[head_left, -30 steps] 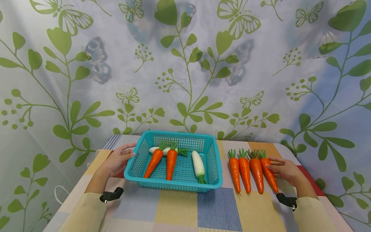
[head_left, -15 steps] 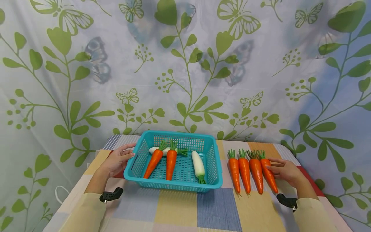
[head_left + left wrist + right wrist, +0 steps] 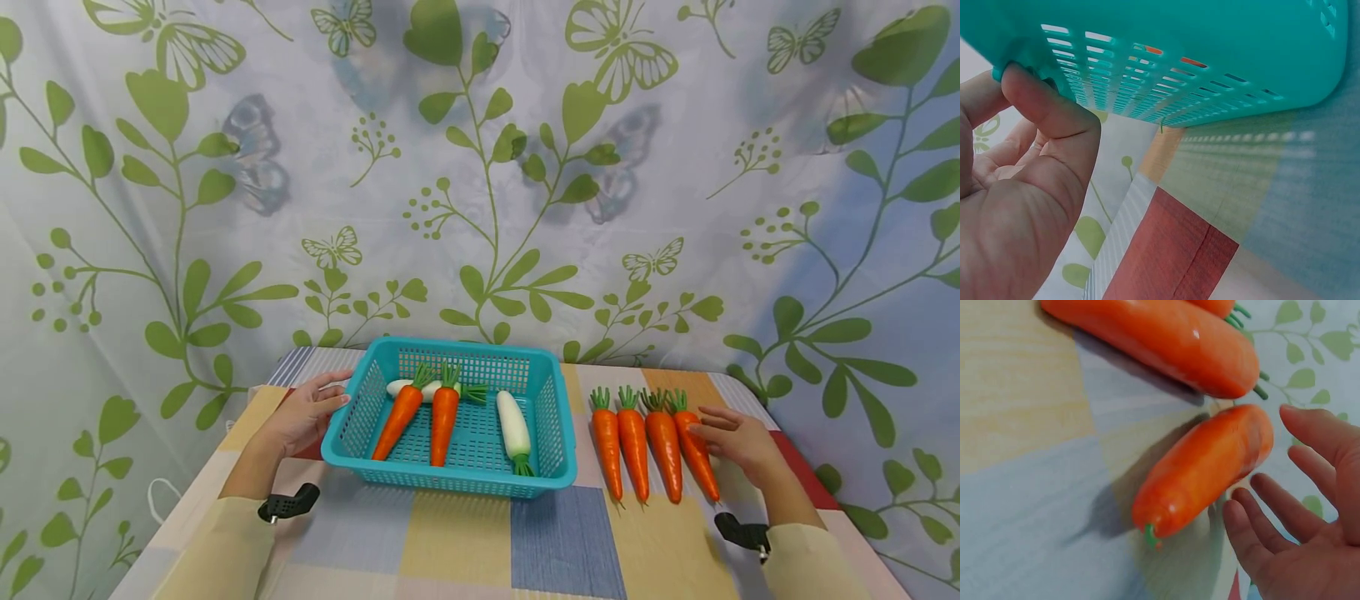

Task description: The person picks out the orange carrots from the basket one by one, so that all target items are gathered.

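A turquoise perforated basket (image 3: 480,482) stands on the table, its left rim pinched between the thumb and fingers of my left hand (image 3: 303,415). Inside it lie two carrots, one further left (image 3: 397,423) and one near the middle (image 3: 444,423), over a white radish (image 3: 395,387) they partly cover. A second white radish (image 3: 513,423) lies alone at the right. My right hand (image 3: 744,443) is beside the rightmost carrot (image 3: 696,454) of a row on the table. In the right wrist view its fingers are spread loosely around that carrot's (image 3: 1200,472) leafy end, holding nothing.
Left of the rightmost carrot, several more carrots (image 3: 633,454) lie side by side, leaves toward the back. A checked cloth (image 3: 465,533) covers the table. Behind it hangs a leaf-and-butterfly curtain (image 3: 480,208). A white cable (image 3: 155,500) loops at the left edge.
My right hand has eased slightly away from the rightmost carrot, with its fingers a little raised. The left hand, basket and vegetables keep their places.
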Available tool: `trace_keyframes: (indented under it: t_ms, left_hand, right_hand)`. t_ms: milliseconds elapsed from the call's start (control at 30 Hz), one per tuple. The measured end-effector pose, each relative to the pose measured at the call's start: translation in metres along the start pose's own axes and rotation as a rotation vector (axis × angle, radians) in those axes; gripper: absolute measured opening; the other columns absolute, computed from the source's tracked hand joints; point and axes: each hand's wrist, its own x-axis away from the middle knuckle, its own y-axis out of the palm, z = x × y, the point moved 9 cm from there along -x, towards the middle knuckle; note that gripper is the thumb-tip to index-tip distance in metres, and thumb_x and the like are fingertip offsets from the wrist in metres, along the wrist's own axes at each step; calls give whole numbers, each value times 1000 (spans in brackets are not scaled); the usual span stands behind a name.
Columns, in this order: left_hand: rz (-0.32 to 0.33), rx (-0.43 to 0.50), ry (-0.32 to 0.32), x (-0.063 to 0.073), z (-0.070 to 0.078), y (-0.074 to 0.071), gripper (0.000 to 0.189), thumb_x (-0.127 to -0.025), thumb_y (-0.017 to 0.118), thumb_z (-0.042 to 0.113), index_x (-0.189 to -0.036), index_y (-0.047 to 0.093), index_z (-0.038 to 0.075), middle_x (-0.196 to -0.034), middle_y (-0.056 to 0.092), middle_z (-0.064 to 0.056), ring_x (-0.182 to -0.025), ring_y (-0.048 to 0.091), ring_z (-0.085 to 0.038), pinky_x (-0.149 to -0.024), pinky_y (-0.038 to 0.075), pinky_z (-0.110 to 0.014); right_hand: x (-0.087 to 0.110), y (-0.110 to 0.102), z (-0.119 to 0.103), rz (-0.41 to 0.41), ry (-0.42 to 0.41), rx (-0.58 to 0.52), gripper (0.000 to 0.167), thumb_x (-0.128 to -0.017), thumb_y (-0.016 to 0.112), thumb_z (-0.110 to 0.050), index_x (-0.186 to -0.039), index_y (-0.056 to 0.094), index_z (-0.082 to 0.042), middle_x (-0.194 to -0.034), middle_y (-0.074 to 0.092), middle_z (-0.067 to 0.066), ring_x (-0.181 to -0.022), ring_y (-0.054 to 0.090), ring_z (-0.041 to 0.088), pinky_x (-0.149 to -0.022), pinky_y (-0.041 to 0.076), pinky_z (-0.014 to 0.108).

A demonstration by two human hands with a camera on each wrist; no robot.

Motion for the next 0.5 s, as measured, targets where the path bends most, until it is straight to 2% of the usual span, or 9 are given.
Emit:
trace_keyframes:
  t_ms: [67, 133, 200, 300, 500]
  left_hand:
    - [-3, 4, 0, 0, 0, 0, 67, -104, 60, 19, -159, 25, 4, -111, 66, 3, -102, 70, -14, -99, 58, -44]
    - [-3, 8, -1, 0, 0, 1, 67, -104, 60, 19, -159, 25, 4, -112, 66, 1, -100, 70, -12, -99, 58, -44]
    - [-3, 12, -2, -1, 0, 0, 67, -104, 61, 19, -159, 25, 4, -114, 65, -2, -101, 70, -14, -99, 58, -43]
    - [-1, 13, -4, -1, -1, -1, 67, -104, 62, 19, -158, 26, 4, -116, 65, -5, -104, 70, -17, -98, 58, -43]
    - [-8, 10, -1, 0, 0, -1, 67, -104, 61, 19, -159, 25, 3, -115, 65, -4, -105, 71, -17, -98, 58, -43]
  right_hand:
    - [3, -2, -6, 37, -11, 47, 79, -100, 65, -42, -156, 35, 4, -155, 41, 33, -110, 71, 20, -90, 61, 33]
    - [6, -4, -14, 72, -34, 89, 77, -100, 64, -44, -155, 37, 3, -153, 43, 33, -123, 64, 37, -97, 59, 43]
    - [8, -5, -21, 108, -59, 111, 76, -100, 63, -45, -155, 39, 2, -152, 46, 32, -132, 54, 48, -103, 53, 54]
    - [10, -3, -34, 136, -98, 115, 75, -100, 63, -46, -154, 41, 2, -150, 48, 31, -135, 50, 51, -106, 46, 65]
    - [15, 8, -63, 125, -133, 70, 76, -99, 65, -47, -154, 42, -2, -151, 48, 30, -136, 48, 52, -109, 39, 71]
